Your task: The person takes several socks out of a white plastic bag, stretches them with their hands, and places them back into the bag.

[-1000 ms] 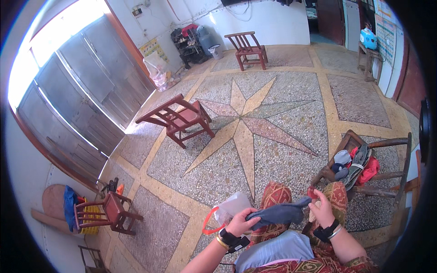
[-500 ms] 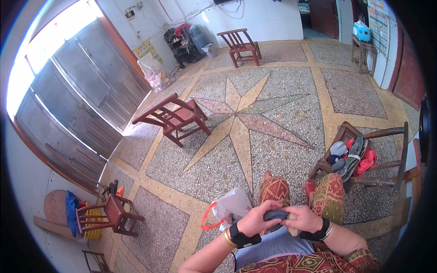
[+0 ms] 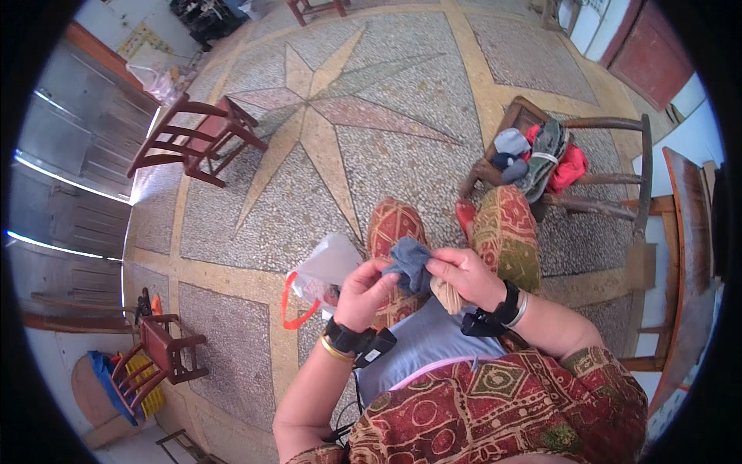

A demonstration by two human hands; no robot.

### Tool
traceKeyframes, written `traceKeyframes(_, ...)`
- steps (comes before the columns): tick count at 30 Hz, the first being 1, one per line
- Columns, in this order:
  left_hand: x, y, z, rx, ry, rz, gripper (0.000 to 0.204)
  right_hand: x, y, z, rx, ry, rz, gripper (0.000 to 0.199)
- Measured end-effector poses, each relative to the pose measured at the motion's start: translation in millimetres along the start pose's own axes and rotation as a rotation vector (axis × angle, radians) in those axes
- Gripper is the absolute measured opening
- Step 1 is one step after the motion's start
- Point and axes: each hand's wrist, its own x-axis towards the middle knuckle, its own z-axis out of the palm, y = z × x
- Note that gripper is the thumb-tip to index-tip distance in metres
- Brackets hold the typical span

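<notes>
Sock (image 3: 410,264) bunched in a two-sided pinch

Blue-grey and crumpled, it is held in front of the person, above the near edge of the stone-patterned floor (image 3: 433,100). The left hand (image 3: 363,294) grips its left edge between thumb and fingers; the right hand (image 3: 471,277) pinches the right edge, with beige fabric (image 3: 447,295) gathered beneath it. Gripping both sides probably gives control over the folds; tucking the beige piece there seems to leave the right fingertips usable. The sock's bulk points far, its slightly longer axis running near to far; which end is the toe, I cannot tell. Garments (image 3: 549,151) lie heaped on the right-hand wooden chair (image 3: 643,182), probably for easy reach.
</notes>
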Motion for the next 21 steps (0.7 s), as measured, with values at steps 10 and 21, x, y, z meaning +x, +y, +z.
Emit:
traceKeyframes(10, 7.7, -2.1, -1.1, -0.281, 0.174, -0.021, 0.024, -1.3, 7.1, -6.7, 0.364, 0.088, 0.028, 0.023)
traceKeyframes(21, 8.0, 10.1, 0.9, -0.444, 0.144, -0.049, 0.027, -6.9, 5.6, -26.0, 0.662, 0.002, 0.079, 0.02)
